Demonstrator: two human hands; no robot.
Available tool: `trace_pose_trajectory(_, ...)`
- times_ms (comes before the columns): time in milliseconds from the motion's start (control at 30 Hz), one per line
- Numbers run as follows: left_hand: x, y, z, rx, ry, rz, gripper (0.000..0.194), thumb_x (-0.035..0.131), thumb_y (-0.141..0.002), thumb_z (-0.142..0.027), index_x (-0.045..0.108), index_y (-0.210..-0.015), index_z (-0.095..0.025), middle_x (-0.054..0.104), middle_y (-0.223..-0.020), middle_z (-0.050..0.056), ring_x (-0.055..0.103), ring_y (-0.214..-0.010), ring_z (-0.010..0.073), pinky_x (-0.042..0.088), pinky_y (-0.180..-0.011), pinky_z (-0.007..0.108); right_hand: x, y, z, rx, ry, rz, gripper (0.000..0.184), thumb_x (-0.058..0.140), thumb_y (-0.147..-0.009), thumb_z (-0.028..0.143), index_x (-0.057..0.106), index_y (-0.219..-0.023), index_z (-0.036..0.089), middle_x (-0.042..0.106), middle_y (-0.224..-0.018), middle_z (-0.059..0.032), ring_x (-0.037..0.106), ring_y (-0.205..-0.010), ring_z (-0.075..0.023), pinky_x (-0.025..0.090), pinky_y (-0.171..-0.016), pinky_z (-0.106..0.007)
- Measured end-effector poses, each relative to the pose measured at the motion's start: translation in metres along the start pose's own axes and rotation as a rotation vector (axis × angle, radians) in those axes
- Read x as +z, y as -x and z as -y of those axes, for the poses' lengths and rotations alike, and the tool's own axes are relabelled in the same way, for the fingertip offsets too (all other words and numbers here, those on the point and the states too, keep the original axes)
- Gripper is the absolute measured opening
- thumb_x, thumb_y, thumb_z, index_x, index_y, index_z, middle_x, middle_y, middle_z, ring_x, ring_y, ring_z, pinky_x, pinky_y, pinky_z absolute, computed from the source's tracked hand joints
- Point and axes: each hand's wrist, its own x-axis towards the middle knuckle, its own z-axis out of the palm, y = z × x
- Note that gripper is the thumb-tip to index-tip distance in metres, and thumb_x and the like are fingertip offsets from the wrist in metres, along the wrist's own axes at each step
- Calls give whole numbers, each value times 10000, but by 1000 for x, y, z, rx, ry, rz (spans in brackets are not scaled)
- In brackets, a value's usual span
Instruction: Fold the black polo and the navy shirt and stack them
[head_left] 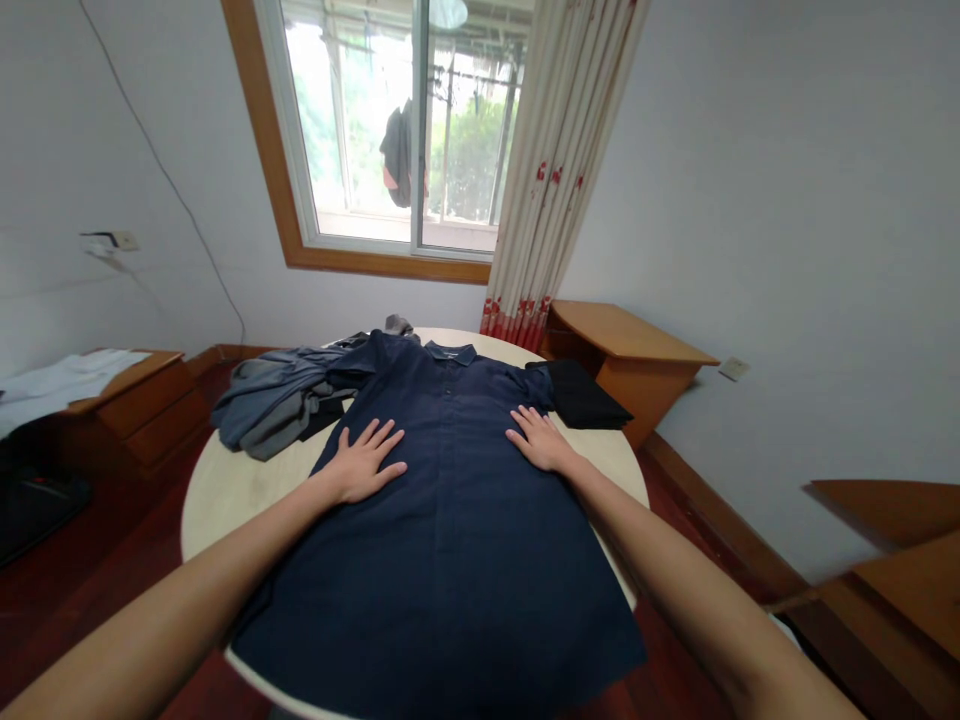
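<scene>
A dark navy button-up shirt (450, 560) lies spread face up, its collar at the far side and its hem hanging past the near table edge. My left hand (364, 465) rests flat on the left part of the shirt, fingers spread. On the right side of the chest, my right hand (538, 440) also lies flat with its fingers apart. Neither hand grips the cloth. The shirt's left sleeve touches a heap of grey and blue clothes (274, 395). Beside the right sleeve sits a folded black garment (581, 395).
Under the shirt is a round pale table (225, 495). Behind it stand a wooden desk (630, 335) and a long curtain (559, 190) by the window. A wooden cabinet (161, 410) with white papers or cloth on top is at the left.
</scene>
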Motion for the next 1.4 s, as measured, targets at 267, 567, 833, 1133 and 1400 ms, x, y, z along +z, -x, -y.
trace_pose_trajectory(267, 2, 36, -37, -67, -14, 23, 780, 213, -968, -682, 208, -1608, -237, 52, -1676, 69, 24, -1543, 375, 93, -1113, 770, -12, 12, -8, -13, 46, 148, 835, 190, -967, 691, 226, -1603, 151, 129, -1675, -116, 106, -1547, -290, 161, -1236, -468)
trace_pose_trajectory(567, -4, 61, -63, 24, -6, 48, 985, 449, -744, -871, 511, -1484, -225, 389, -1564, 219, 334, -1418, 516, 233, -1106, 699, -66, -9, -18, -16, -60, 189, 484, 622, -853, 573, 744, -1160, 220, 718, -1210, -121, 668, -1116, -312, 505, -965, -373)
trace_pose_trajectory(833, -70, -26, 16, -257, -79, -264, 530, 439, -919, -565, 663, -1230, -199, 646, -1277, 158, 598, -1172, 350, 487, -922, 419, -78, -72, -62, 365, -146, -198, 451, 571, -898, 341, 641, -1303, 155, 695, -1253, -142, 657, -1139, -281, 494, -933, -333)
trace_pose_trajectory(1133, -54, -55, 83, -497, -136, -225, 632, 506, -849, -623, 639, -1246, -151, 653, -1250, 223, 608, -1146, 402, 496, -896, 484, -39, -103, -80, 320, -333, -148, 620, 767, -754, 358, 623, -1322, 156, 714, -1182, -126, 668, -1081, -245, 481, -963, -331)
trace_pose_trajectory(1400, -69, -65, 112, -449, 81, -162, 414, 569, -825, -504, 709, -964, -140, 738, -1046, 189, 693, -958, 354, 508, -764, 386, -43, -96, -72, 196, -523, -47, 536, 839, -662, 317, 731, -1149, 120, 752, -871, -76, 702, -854, -242, 531, -846, -321)
